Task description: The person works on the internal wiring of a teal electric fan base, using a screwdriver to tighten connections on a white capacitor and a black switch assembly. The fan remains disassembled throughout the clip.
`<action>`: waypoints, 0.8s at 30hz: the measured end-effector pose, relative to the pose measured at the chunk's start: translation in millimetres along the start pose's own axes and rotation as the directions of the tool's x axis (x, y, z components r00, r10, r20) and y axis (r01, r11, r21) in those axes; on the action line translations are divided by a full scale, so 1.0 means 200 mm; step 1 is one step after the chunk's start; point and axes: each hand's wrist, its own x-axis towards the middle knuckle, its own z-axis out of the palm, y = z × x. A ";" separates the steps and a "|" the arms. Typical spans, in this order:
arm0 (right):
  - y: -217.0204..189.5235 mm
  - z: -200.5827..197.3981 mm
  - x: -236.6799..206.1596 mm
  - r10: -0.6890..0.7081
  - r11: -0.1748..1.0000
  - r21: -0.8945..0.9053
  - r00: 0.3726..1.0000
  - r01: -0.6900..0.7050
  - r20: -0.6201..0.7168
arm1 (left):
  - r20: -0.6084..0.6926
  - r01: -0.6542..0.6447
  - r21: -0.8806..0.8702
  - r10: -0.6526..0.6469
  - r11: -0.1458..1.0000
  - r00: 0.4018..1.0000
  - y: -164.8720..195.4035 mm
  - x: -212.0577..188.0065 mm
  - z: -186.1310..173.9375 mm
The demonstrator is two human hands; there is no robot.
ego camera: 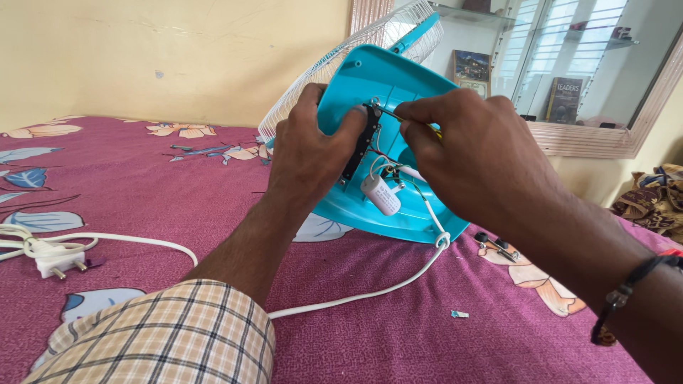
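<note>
A turquoise table fan (388, 78) lies tipped on the maroon flowered bedspread (156, 192), its open underside toward me. My left hand (309, 146) grips the base rim, thumb pressing a black switch strip (361, 146). My right hand (473, 153) holds a thin screwdriver (390, 114) whose tip meets the top of that strip. A white capacitor (380, 194) and wires hang inside the base. The white wire grille (334, 64) shows behind.
A white power cord (370, 288) runs from the fan across the bed to a white plug (58, 261) at the left. Small screws and a metal part (498, 247) lie right of the fan. A mirror (590, 71) leans on the wall behind.
</note>
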 end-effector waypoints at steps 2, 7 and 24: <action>0.00 0.00 0.02 -0.041 0.999 0.029 0.999 0.041 -0.019 | -0.008 0.016 0.001 -0.016 1.000 1.000 0.00 0.00 0.00; 0.02 0.00 0.06 0.102 0.953 0.273 0.987 -0.133 0.127 | -0.024 0.018 -0.019 -0.018 1.000 1.000 0.02 0.00 -0.01; 0.18 0.19 0.00 -0.122 -0.439 0.617 0.724 -0.653 0.679 | -0.045 -0.062 -0.008 0.062 0.998 0.997 -0.01 -0.01 -0.01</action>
